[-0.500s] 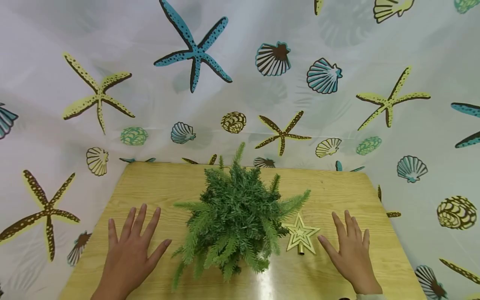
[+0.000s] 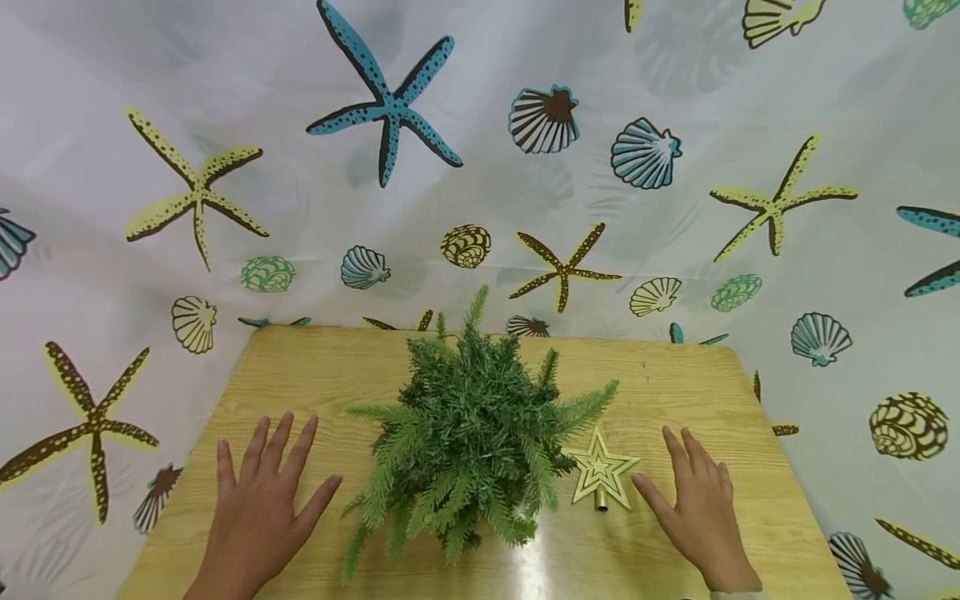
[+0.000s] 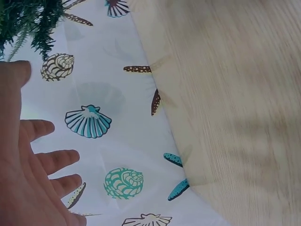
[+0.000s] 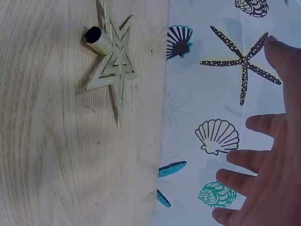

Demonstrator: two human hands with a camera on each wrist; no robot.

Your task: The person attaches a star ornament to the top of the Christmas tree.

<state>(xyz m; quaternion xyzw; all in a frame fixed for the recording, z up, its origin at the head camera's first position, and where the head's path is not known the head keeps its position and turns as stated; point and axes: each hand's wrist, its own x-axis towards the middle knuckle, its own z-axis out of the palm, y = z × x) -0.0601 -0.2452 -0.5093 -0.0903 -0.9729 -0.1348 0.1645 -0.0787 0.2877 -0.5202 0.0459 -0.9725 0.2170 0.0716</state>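
Note:
A bushy green artificial Christmas tree [image 2: 472, 425] stands in the middle of the wooden table, its base hidden under the branches. Just right of it lies a gold star tree topper [image 2: 601, 468] with a short hollow tube at its bottom. My left hand [image 2: 258, 508] is spread over the table to the left of the tree, holding nothing. On the other side my right hand [image 2: 697, 517] has straight fingers, its thumb tip close to the star. In the right wrist view the star [image 4: 117, 61] lies with its tube end toward the camera.
The light wooden table [image 2: 315, 367] reaches back to a white cloth [image 2: 480, 192] printed with starfish and shells. This cloth also rises along the left and right sides of the table.
Both hands keep nearly the same places; the right hand's fingers have shifted very slightly. The tree and the star stay where they were.

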